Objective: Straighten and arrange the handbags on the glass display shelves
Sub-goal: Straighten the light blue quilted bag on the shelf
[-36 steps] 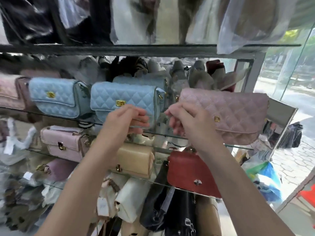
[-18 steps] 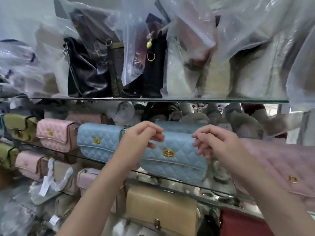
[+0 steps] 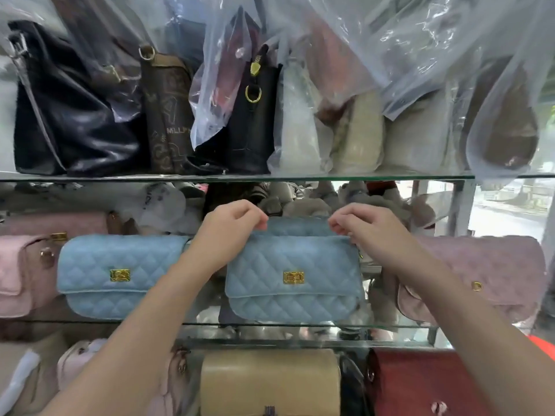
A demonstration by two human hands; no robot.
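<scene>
Light-blue quilted flap handbag (image 3: 294, 277) with a gold clasp stands upright at the front edge of the middle glass shelf (image 3: 300, 325), about midway along it. Both forearms reach up from below. The left hand (image 3: 231, 232) curls its fingers over the bag's top left corner, and the right hand (image 3: 366, 232) pinches the top right corner. The bag's long axis runs along the shelf's front edge, with the clasp facing outward. A matching light-blue quilted bag (image 3: 120, 274) stands just to its left.

Handbag shop – glass shelves (image 3: 270, 177) packed with handbags (image 3: 120, 274), some plastic-wrapped
</scene>
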